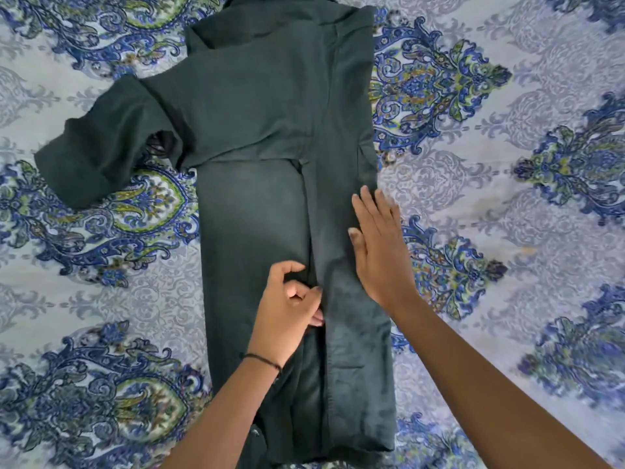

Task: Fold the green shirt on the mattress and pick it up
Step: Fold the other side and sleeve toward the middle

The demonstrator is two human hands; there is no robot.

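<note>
Laid along the middle of the mattress (507,170), the half-folded green shirt (257,130) is pinched at its turned-in edge by the left hand (287,302) and pressed by the flat right hand (378,252); the spread sleeve (91,157) likely needs folding next.

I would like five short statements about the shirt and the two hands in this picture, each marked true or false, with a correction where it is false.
1. The green shirt lies spread on a patterned sheet. True.
2. The right hand is closed in a fist around a sleeve. False: it lies flat, fingers straight, on the shirt's folded right side.
3. The left hand pinches fabric near the shirt's middle. True.
4. Both sleeves are folded onto the body of the shirt. False: one sleeve sticks out on the person's left.
5. A thin dark band is on the left wrist. True.
</note>
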